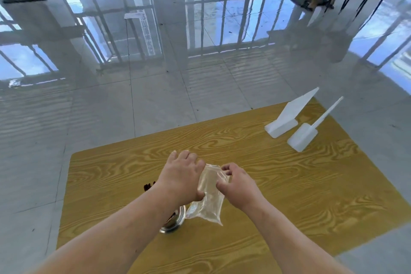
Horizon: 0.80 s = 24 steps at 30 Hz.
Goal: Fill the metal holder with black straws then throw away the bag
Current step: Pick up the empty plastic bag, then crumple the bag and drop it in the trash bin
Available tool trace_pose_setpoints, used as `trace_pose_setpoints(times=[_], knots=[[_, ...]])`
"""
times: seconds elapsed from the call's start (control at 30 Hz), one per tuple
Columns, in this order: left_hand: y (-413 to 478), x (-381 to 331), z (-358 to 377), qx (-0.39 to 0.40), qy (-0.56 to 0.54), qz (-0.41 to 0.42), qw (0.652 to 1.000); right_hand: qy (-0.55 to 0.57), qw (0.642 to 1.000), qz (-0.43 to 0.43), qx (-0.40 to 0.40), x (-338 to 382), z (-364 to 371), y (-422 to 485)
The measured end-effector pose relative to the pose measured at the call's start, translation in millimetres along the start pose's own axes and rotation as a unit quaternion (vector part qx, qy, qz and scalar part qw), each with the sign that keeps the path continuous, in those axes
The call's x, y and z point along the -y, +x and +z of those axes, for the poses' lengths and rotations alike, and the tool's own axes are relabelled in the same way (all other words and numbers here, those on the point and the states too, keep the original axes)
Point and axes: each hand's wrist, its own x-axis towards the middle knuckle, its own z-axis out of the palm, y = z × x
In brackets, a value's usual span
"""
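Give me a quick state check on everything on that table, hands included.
plastic bag: looks empty, crumpled, held above the table by both hands.
left hand: closed on the bag's left edge.
right hand: pinching the bag's upper right edge.
metal holder: upright, mostly hidden by the left forearm.
black straws: in the holder, tips showing past the left wrist.
two white plastic stands: untouched at the far right corner.

Your bag [209, 198] is clear, crinkled, glossy plastic. Your holder [178, 218] is shiny polished metal. Your bench [289, 184] shows yellow wood grain, smooth and matt. Your floor [155, 95] is mirror-glossy tile.
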Motion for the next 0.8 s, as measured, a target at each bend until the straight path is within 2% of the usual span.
trace_pose_setpoints(times=[0.2, 0.43, 0.67, 0.8], knots=[[29, -34, 18, 0.084, 0.067, 0.022, 0.994, 0.020, 0.997, 0.042, 0.059, -27, 5, 18], [45, -64, 32, 0.157, 0.049, 0.018, 0.986, 0.128, 0.976, 0.139, 0.107, -55, 11, 42], [51, -74, 49, 0.176, 0.044, 0.018, 0.983, 0.189, 0.944, 0.179, 0.204, -71, 21, 46], [50, -75, 51, 0.165, 0.037, 0.005, 0.986, 0.286, 0.917, 0.202, 0.190, -78, 20, 44]])
